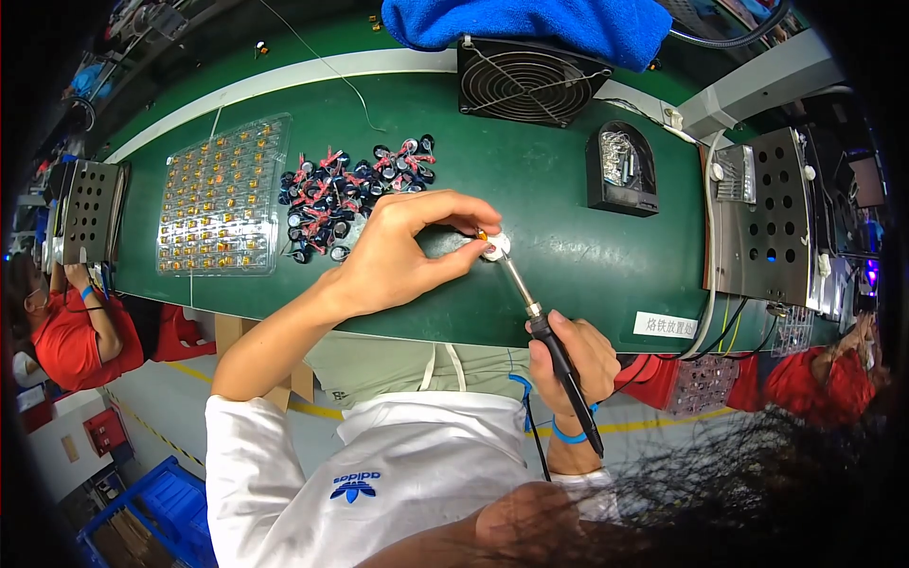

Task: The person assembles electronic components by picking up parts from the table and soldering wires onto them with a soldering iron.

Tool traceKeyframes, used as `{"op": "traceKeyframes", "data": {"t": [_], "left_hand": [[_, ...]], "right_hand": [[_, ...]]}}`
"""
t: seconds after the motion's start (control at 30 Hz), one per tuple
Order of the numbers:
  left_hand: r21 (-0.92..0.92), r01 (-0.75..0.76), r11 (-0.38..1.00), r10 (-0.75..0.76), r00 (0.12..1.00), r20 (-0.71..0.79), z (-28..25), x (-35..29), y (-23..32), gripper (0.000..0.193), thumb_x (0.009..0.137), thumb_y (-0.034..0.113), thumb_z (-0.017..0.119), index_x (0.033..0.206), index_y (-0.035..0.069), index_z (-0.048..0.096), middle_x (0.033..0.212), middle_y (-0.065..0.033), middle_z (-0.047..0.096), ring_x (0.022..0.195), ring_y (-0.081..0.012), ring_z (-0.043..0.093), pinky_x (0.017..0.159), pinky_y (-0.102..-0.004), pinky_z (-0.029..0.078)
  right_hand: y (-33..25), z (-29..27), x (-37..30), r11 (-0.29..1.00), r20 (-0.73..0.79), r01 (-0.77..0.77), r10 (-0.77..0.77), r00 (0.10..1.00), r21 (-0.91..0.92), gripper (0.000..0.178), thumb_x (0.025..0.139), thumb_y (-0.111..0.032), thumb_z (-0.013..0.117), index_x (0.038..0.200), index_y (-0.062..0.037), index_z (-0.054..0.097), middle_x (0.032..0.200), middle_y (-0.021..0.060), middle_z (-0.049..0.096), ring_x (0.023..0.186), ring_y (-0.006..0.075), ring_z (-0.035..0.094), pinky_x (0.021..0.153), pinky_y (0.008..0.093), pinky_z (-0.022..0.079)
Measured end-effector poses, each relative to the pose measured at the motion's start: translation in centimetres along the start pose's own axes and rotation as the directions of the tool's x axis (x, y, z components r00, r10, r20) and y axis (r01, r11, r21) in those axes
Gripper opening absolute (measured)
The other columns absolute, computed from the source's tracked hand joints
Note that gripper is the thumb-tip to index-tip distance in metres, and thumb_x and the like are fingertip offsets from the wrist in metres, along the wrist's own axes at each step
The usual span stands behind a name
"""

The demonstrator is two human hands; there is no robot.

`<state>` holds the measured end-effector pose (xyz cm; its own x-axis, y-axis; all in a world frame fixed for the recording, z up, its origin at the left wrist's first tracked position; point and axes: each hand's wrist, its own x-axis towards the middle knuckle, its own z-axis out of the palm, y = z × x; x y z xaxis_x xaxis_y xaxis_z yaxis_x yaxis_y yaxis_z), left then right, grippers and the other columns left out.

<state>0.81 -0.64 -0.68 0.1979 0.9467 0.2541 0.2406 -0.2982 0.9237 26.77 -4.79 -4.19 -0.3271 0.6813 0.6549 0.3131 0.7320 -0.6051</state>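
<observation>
My left hand [407, 241] is pinched at thumb and forefinger around a small amber-coloured part [482, 234]. Its finer details are too small to make out. A small white round piece [499, 243] lies right at those fingertips. In my right hand [587, 364] is a soldering iron [565, 374], gripped by its black handle. The iron's metal tip reaches up to the white piece, close to the amber part; I cannot tell whether they touch. Left of my left hand spreads a pile of small dark round components [327, 199] with red wires.
A clear tray [222, 204] with rows of small amber parts lies at the left. A black fan [530, 80] stands at the back under a blue cloth [540, 24]. Right of it sits a black holder [620, 194] with metal bits. Perforated metal boxes [772, 218] flank the green table.
</observation>
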Motion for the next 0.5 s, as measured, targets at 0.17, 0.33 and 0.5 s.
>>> {"op": "traceKeyframes", "data": {"t": [0.17, 0.33, 0.5], "left_hand": [[0.028, -0.039, 0.999, 0.038, 0.999, 0.014, -0.08, 0.08, 0.18, 0.026, 0.086, -0.004, 0.076, 0.112, -0.002, 0.073, 0.105, -0.0131, 0.078, 0.096, -0.0215, 0.077, 0.088, -0.0320, 0.061], [0.055, -0.052, 0.997, 0.050, 0.998, 0.022, -0.11, 0.20, 0.20, 0.026, 0.085, -0.004, 0.076, 0.111, -0.002, 0.073, 0.104, -0.0131, 0.078, 0.095, -0.0221, 0.077, 0.087, -0.0322, 0.062], [0.075, -0.063, 0.995, 0.061, 0.998, 0.025, -0.13, 0.21, 0.25, 0.026, 0.085, -0.004, 0.075, 0.111, -0.001, 0.073, 0.104, -0.0131, 0.078, 0.094, -0.0221, 0.077, 0.087, -0.0321, 0.062]], "right_hand": [[-0.12, 0.00, 0.24, 1.000, 0.013, -0.002, 0.002, 1.000, 0.006, 0.033, 0.095, -0.012, 0.075, 0.120, 0.0083, 0.065, 0.079, 0.0163, 0.074, 0.059, 0.0233, 0.067, 0.054, 0.0310, 0.052], [-0.21, 0.05, 0.31, 1.000, 0.034, -0.026, 0.026, 0.999, 0.009, 0.033, 0.093, -0.011, 0.076, 0.118, 0.0085, 0.067, 0.080, 0.0164, 0.074, 0.060, 0.0242, 0.068, 0.056, 0.0318, 0.052], [-0.29, 0.04, 0.48, 1.000, 0.040, -0.024, 0.023, 0.999, 0.013, 0.033, 0.093, -0.012, 0.076, 0.118, 0.0081, 0.067, 0.080, 0.0161, 0.074, 0.060, 0.0244, 0.068, 0.056, 0.0319, 0.052]]}}
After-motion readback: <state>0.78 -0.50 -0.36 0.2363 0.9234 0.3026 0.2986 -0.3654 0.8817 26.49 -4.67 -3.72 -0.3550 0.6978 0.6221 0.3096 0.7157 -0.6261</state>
